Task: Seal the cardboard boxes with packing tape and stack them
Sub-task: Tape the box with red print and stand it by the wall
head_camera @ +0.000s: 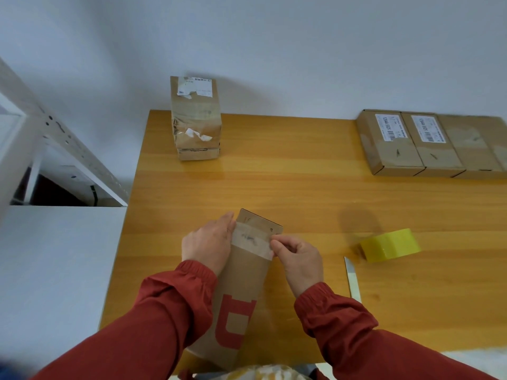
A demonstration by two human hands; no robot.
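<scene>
A long cardboard box (241,286) with a red printed mark lies lengthwise on the wooden table (301,193) in front of me. A strip of clear packing tape (251,240) runs across its far end. My left hand (210,244) lies flat against the box's left side, fingers straight over the tape's left end. My right hand (297,257) has curled fingers and pinches the tape's right end at the box's right edge. A yellow tape roll (391,244) sits to the right.
A stack of sealed cardboard boxes (195,117) stands at the table's far left. Several flat boxes with labels (428,145) lie side by side at the far right. A knife blade (352,278) lies right of my right hand. A white shelf (55,264) adjoins the table's left edge.
</scene>
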